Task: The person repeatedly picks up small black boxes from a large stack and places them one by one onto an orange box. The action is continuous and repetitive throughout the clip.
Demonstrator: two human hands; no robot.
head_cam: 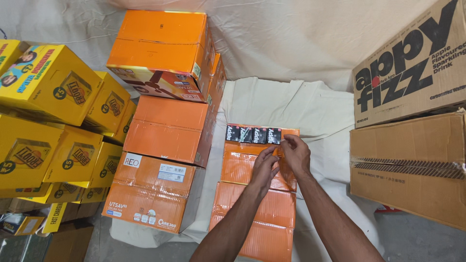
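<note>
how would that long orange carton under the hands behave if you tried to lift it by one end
The long orange carton lies flat on the white cloth, so it is unlikely to roll or tip. It looks long and slim, so lifted by one end it would probably sag or swing. Its glossy tape wrap may be slippery where the left hand and right hand press.

Both hands on orange carton

The fingers of both hands meet over the long orange box, hiding whatever they pinch, perhaps tape. That box's near end, the brown cartons and yellow cartons run past the frame's edges.
</note>
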